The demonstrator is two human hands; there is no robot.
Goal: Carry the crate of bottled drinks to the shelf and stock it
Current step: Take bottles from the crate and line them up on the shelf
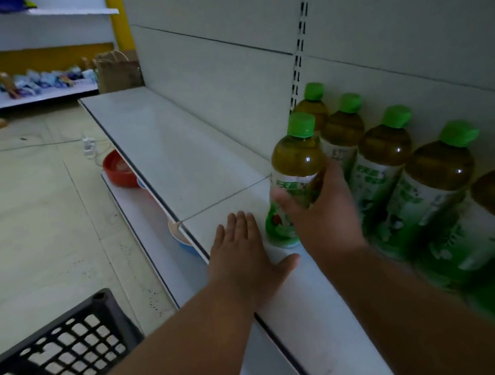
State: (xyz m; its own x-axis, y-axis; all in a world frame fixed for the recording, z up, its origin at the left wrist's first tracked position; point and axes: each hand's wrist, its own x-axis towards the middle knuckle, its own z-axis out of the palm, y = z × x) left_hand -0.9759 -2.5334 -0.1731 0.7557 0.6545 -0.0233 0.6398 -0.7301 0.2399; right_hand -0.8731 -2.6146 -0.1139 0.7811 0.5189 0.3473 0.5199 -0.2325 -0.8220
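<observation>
Right hand [324, 209]: wraps the front green-capped tea bottle [296, 178], hiding its label.
Left hand [244, 249]: flat on the shelf [174, 152], fingers straight.
Black crate [59, 356]: cut off at the frame edge.

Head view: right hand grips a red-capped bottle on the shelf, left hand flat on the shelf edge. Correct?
Not quite. In the head view the bottle in the right hand has a green cap, not a red one. The rest holds: the grip is round the bottle, which stands on the shelf, and the left hand lies flat at the shelf edge.

Red bowl [118, 171], paper bag [117, 72]
</observation>
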